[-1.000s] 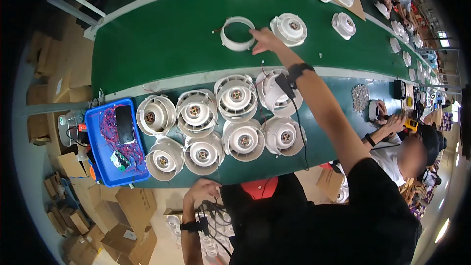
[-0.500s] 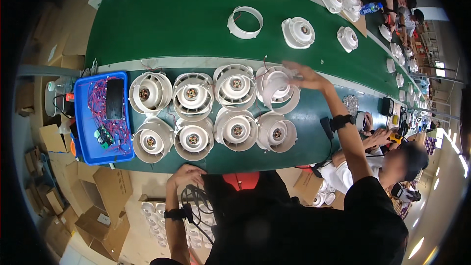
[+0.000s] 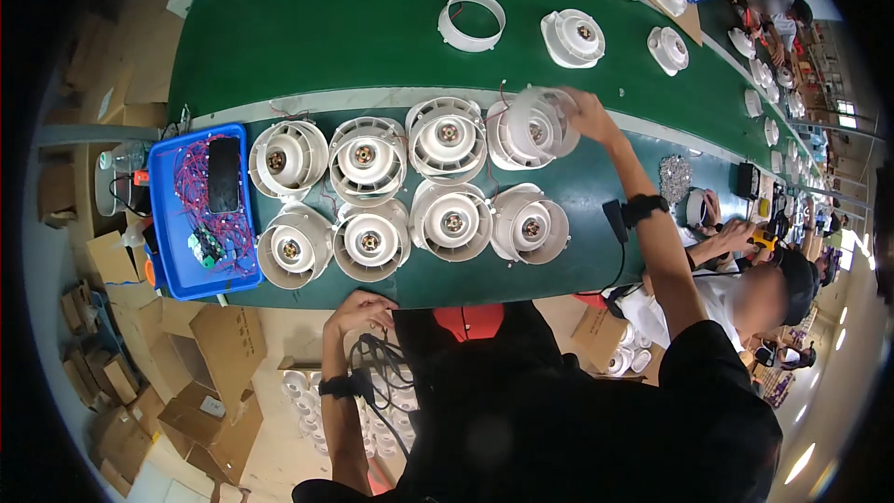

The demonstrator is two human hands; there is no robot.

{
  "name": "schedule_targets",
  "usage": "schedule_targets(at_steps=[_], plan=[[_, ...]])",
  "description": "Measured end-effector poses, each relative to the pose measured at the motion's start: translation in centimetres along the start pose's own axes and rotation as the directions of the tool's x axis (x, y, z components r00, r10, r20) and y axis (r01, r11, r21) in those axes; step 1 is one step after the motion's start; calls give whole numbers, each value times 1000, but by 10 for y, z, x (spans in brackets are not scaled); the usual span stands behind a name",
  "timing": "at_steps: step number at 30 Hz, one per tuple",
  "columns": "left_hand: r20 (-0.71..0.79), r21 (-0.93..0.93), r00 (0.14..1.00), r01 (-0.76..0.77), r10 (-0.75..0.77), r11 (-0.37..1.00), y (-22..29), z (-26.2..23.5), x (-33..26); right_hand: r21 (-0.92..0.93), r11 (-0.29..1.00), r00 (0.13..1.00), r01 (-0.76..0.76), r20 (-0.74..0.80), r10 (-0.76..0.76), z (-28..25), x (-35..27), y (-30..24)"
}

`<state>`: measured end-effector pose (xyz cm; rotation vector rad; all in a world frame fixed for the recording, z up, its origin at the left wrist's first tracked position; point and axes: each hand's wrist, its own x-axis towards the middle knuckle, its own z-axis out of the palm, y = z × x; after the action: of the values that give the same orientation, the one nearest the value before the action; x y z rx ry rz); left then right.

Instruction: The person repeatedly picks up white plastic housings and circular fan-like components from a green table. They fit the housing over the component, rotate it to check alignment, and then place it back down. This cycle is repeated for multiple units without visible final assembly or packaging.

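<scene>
My right hand (image 3: 587, 117) is closed on a white plastic ring (image 3: 565, 129), blurred by motion. The ring sits over the white fan housing (image 3: 510, 142) at the right end of the back row; whether it is seated cannot be told. More round white fan housings stand in two rows, such as one in the back row (image 3: 365, 158) and one at the front right (image 3: 531, 226), with brass-coloured motor centres showing. At the bench's front edge my left hand (image 3: 363, 310) rests, fingers loosely extended, holding nothing visible.
Left of the housings lies a blue tray (image 3: 160, 224) with red wires, a black block and green parts. Beyond, a green belt (image 3: 307, 28) carries a loose white ring (image 3: 472, 22) and more housings. A co-worker (image 3: 745, 298) sits at right. Cardboard boxes (image 3: 219, 345) stand below left.
My right hand has moved the ring up and away from me, over the back-row housing. The view has shifted slightly; my left hand stays at the bench edge.
</scene>
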<state>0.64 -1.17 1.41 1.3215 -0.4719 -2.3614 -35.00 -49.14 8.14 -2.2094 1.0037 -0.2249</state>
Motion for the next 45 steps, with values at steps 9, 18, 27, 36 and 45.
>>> schedule_targets(at_steps=[9,18,27,36,45], plan=[[-15,36,1000,18,-18,999,2,-3,-2,-212,976,989,-53,121,80,18,35,24],[-45,21,990,-136,137,990,-23,0,4,-186,970,975,-159,-184,125,-79,21,-77],[-51,-61,949,-315,312,947,-34,0,5,242,905,936,-351,62,347,88,261,-200],[-75,-30,864,-501,498,865,-47,-3,11,204,825,848,-528,69,526,169,322,-275],[24,29,788,-615,615,788,-56,-11,19,656,656,927,-373,245,282,174,365,-346]])
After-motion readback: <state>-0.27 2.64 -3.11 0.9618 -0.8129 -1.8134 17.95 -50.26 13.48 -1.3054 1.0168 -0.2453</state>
